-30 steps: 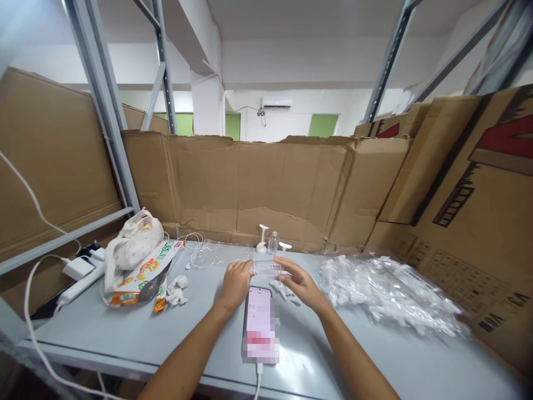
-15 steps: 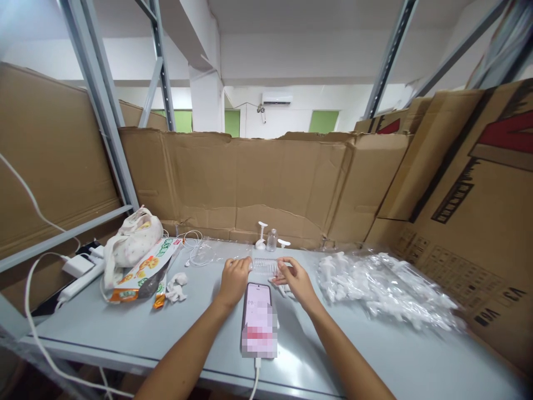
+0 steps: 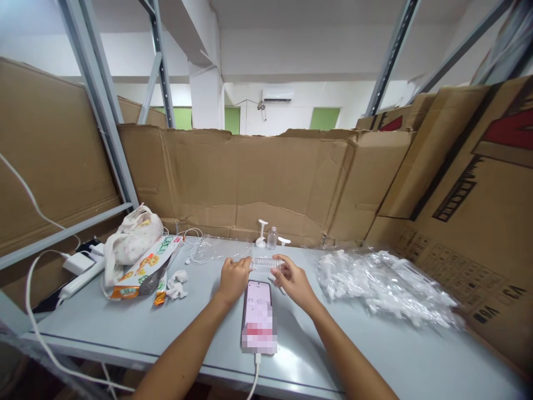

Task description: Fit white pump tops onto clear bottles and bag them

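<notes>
A clear ribbed plastic bottle (image 3: 263, 263) lies sideways between my two hands, just beyond the phone (image 3: 257, 311). My left hand (image 3: 235, 278) is closed round its left end. At the other end, the thumb and fingers of my right hand (image 3: 292, 276) are closed on it. Something white shows partly under my right hand, too hidden to name. Farther back stand a white pump head with a stem (image 3: 261, 233) and another clear bottle (image 3: 272, 238). A second white pump head (image 3: 283, 241) is beside that bottle.
Clear bags of white pump heads (image 3: 383, 283) spread over the right side of the grey table (image 3: 200, 339). On the left are a snack packet (image 3: 144, 269), a cloth bag (image 3: 135, 236), crumpled tissue (image 3: 176, 284) and a power strip (image 3: 81, 283). Cardboard (image 3: 258, 178) walls the back.
My right-hand fingers have shifted slightly on the bottle's right end. The left hand keeps its hold, and the bottle stays nearly in place.
</notes>
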`<state>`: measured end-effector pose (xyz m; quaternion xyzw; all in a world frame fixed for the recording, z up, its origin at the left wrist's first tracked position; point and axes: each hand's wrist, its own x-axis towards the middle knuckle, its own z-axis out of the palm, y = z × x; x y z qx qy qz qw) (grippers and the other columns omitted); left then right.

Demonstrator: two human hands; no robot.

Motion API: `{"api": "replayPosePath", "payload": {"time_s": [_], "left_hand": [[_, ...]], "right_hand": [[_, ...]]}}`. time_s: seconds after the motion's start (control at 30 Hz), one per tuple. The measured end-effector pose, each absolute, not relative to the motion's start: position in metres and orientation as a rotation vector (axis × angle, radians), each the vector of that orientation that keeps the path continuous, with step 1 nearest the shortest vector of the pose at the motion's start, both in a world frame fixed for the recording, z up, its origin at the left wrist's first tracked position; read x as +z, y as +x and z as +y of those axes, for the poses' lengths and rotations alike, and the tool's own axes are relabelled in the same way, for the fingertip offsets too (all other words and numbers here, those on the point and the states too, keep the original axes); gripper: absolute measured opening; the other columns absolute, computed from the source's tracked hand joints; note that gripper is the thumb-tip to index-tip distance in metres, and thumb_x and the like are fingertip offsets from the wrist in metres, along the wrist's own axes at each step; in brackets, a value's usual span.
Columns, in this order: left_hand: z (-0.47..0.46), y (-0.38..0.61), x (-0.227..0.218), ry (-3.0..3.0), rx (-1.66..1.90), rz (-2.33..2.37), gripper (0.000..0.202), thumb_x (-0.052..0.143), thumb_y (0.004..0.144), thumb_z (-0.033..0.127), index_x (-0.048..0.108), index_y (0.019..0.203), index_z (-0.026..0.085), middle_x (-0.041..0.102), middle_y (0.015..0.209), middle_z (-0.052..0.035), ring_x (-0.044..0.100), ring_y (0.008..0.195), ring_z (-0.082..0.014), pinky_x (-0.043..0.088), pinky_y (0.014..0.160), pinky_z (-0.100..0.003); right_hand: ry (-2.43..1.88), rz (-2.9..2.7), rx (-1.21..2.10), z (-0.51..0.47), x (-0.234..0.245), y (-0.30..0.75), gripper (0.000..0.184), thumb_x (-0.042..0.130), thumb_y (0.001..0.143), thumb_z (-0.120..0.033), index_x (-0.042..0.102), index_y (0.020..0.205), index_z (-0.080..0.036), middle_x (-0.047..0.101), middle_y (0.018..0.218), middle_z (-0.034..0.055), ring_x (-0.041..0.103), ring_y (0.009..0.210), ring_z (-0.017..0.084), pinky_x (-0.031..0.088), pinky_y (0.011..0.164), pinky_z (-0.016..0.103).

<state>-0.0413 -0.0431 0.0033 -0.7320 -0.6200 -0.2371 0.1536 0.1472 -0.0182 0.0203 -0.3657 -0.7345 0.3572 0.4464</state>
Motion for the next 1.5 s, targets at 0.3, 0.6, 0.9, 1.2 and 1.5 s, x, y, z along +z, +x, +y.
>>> {"api": "replayPosePath", "payload": {"time_s": [0.3,0.6,0.9,1.2,1.5], "left_hand": [[-0.043,-0.037,0.001,-2.096,-0.712,-1.782,0.020,0.047,0.088,0.031,0.056,0.102,0.019,0.070,0.087,-0.0063,0.062,0.078,-0.0202,0.033,0.079,-0.036],[-0.051,-0.026,0.011,-2.381,-0.860,-1.648,0.028,0.039,0.090,0.037,0.058,0.081,0.018,0.066,0.075,-0.0039,0.058,0.075,-0.0175,0.035,0.086,-0.033],[-0.013,-0.037,0.008,-2.331,-0.628,-1.848,0.029,0.053,0.083,0.034,0.056,0.109,0.023,0.063,0.111,-0.0050,0.052,0.105,-0.0216,0.032,0.090,-0.035],[0.026,-0.026,0.001,-2.362,-0.477,-1.895,0.019,0.053,0.080,0.020,0.064,0.095,0.019,0.067,0.098,-0.0096,0.053,0.103,-0.0252,0.031,0.089,-0.039],[0.020,-0.033,0.010,-2.336,-0.480,-1.982,0.022,0.053,0.080,0.035,0.063,0.098,0.028,0.067,0.100,-0.0004,0.056,0.099,-0.0191,0.035,0.087,-0.033]], "right_hand": [[-0.828,-1.455,1.262,-0.009,0.016,0.141,0.053,0.058,0.072,-0.055,0.052,0.107,-0.015,0.058,0.054,-0.0022,0.059,0.041,0.016,0.048,0.044,0.028],[-0.665,-1.710,1.175,-0.012,0.001,0.132,0.038,0.065,0.072,-0.042,0.058,0.101,-0.019,0.062,0.102,0.0092,0.061,0.092,0.024,0.051,0.077,0.038],[-0.737,-1.468,0.918,0.005,0.009,0.148,0.041,0.064,0.073,-0.042,0.055,0.104,-0.017,0.064,0.096,0.0094,0.060,0.087,0.024,0.048,0.076,0.036],[-0.928,-1.466,0.591,0.010,0.011,0.159,0.043,0.061,0.074,-0.041,0.055,0.108,-0.016,0.061,0.088,0.0054,0.053,0.071,0.017,0.044,0.066,0.029],[-0.920,-1.543,0.579,0.008,0.013,0.159,0.040,0.059,0.075,-0.039,0.056,0.107,-0.016,0.062,0.091,0.0059,0.054,0.073,0.018,0.044,0.069,0.030]]}}
